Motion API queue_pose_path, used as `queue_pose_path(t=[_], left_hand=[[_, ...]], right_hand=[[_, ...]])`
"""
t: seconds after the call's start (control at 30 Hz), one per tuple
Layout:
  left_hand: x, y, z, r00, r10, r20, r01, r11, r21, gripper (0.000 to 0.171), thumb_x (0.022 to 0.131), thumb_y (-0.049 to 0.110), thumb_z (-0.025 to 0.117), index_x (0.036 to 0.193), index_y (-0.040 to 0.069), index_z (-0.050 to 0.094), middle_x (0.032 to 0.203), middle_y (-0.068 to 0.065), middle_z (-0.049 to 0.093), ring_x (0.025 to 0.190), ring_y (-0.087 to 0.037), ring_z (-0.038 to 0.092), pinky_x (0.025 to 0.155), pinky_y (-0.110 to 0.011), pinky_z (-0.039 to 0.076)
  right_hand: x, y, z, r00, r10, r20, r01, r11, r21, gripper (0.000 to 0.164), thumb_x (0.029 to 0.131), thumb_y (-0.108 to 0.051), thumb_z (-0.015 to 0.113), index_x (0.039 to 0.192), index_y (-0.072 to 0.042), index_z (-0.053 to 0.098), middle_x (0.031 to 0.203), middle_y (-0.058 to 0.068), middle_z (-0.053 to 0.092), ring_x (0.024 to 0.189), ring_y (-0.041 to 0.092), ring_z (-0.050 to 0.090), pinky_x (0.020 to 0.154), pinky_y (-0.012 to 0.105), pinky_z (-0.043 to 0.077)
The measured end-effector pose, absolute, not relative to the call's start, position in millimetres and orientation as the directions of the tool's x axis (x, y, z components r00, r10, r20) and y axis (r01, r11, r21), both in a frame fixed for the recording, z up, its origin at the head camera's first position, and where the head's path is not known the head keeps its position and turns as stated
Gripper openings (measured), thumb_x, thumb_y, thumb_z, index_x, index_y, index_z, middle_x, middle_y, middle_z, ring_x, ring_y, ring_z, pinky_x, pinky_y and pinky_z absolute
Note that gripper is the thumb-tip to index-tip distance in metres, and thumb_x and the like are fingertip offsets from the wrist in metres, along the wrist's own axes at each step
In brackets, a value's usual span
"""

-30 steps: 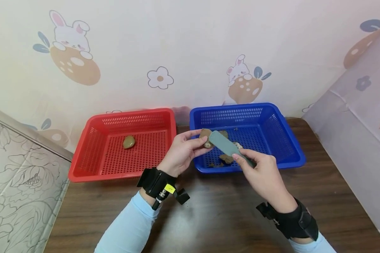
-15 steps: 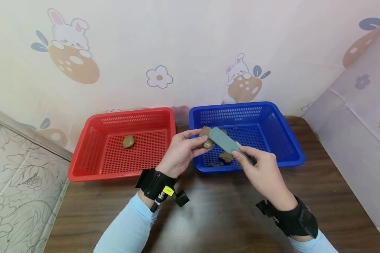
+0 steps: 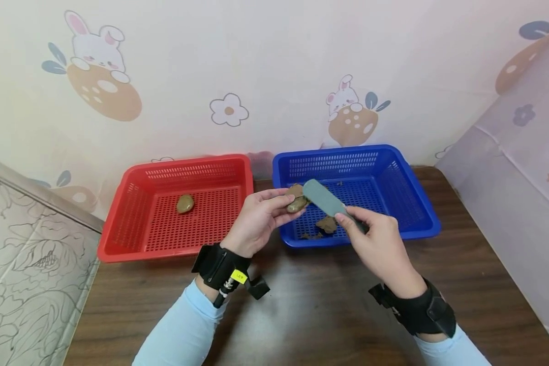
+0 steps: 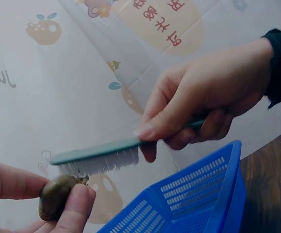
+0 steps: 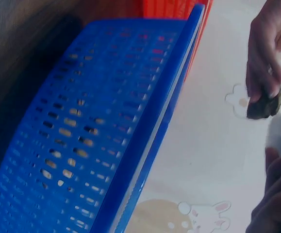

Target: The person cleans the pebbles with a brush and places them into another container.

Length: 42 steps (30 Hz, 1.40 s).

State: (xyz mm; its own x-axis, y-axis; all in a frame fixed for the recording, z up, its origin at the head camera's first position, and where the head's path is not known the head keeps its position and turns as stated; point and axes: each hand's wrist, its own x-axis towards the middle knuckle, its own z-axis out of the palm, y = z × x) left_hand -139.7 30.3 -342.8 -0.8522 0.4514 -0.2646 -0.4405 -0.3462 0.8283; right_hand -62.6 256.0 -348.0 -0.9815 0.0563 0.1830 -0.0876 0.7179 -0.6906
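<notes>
My left hand [image 3: 258, 218] pinches a smooth olive-brown stone [image 3: 297, 205] between thumb and fingers, over the left part of the blue basket [image 3: 432, 226]. A patch of brown mud covers part of the stone's far side. My right hand [image 3: 378, 244] grips a green brush [image 3: 325, 198] by its handle, its flat back facing up in the head view. In the left wrist view, white bristles [image 4: 106, 164] point down, right at the top of the stone [image 4: 55, 196]. Brown mud-caked lumps [image 3: 327, 224] lie in the blue basket beneath, partly hidden by the brush and hands.
On the left stands a red basket [image 3: 110, 249] with one olive stone [image 3: 185, 203] in it. Both baskets sit on a dark wooden table [image 3: 297, 315], against a wall covering [image 3: 283, 66] printed with rabbits. Small brown crumbs [image 3: 312, 236] lie near the blue basket's front wall.
The stone has turned in my left hand, showing more of its olive surface. The brush has shifted slightly up and away from it in the head view.
</notes>
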Motion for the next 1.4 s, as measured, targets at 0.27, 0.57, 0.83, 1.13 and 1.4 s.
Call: queue_pose_path(t=[0.27, 0.57, 0.83, 1.13, 1.4], left_hand=[[-138.9, 31.2, -344.3, -0.859, 0.438, -0.264, -0.443, -0.38, 0.812, 0.034, 0.089, 0.013, 0.063, 0.122, 0.003, 0.057, 0.123, -0.015, 0.061, 0.106, -0.026, 0.064, 0.088, -0.036, 0.053], [-135.9, 31.2, -343.7, -0.872, 0.415, -0.259, -0.407, -0.322, 0.855, 0.033, 0.09, 0.012, 0.062, 0.122, 0.007, 0.059, 0.118, -0.015, 0.062, 0.1, -0.023, 0.066, 0.086, -0.037, 0.054], [-135.4, 30.3, -342.1, -0.867, 0.432, -0.25, -0.403, -0.312, 0.86, 0.032, 0.093, 0.013, 0.057, 0.124, 0.008, 0.058, 0.123, -0.015, 0.06, 0.105, -0.024, 0.064, 0.087, -0.035, 0.054], [-134.8, 30.1, -340.3, -0.863, 0.448, -0.233, -0.395, -0.314, 0.863, 0.033, 0.093, 0.012, 0.056, 0.126, 0.007, 0.057, 0.125, -0.014, 0.058, 0.106, -0.024, 0.063, 0.088, -0.035, 0.053], [-136.4, 30.1, -339.5, -0.864, 0.446, -0.234, -0.397, -0.316, 0.861, 0.031, 0.094, 0.013, 0.055, 0.124, 0.006, 0.058, 0.123, -0.015, 0.06, 0.103, -0.023, 0.064, 0.088, -0.033, 0.053]], right_hand=[[-60.2, 257.7, -347.2, -0.97, 0.09, 0.224, -0.098, 0.7, -0.707, 0.037, 0.091, -0.045, 0.055, 0.112, -0.016, 0.067, 0.08, 0.004, 0.066, 0.056, 0.013, 0.05, 0.039, 0.024, 0.035], [-64.2, 255.9, -351.6, -0.983, 0.087, 0.162, -0.05, 0.722, -0.69, 0.045, 0.091, -0.051, 0.052, 0.115, -0.015, 0.066, 0.083, 0.004, 0.066, 0.055, 0.012, 0.048, 0.039, 0.024, 0.034], [-58.9, 255.6, -347.4, -0.984, 0.059, 0.171, -0.078, 0.714, -0.696, 0.045, 0.09, -0.049, 0.054, 0.119, -0.016, 0.065, 0.093, 0.005, 0.07, 0.057, 0.012, 0.049, 0.039, 0.024, 0.034], [-63.4, 257.5, -346.2, -0.977, 0.106, 0.185, -0.055, 0.713, -0.699, 0.041, 0.09, -0.049, 0.053, 0.111, -0.017, 0.067, 0.081, 0.003, 0.066, 0.05, 0.012, 0.046, 0.037, 0.025, 0.032], [-61.8, 257.7, -347.4, -0.981, 0.041, 0.191, -0.108, 0.702, -0.704, 0.042, 0.091, -0.045, 0.054, 0.117, -0.013, 0.065, 0.092, 0.007, 0.069, 0.057, 0.012, 0.05, 0.037, 0.024, 0.033]])
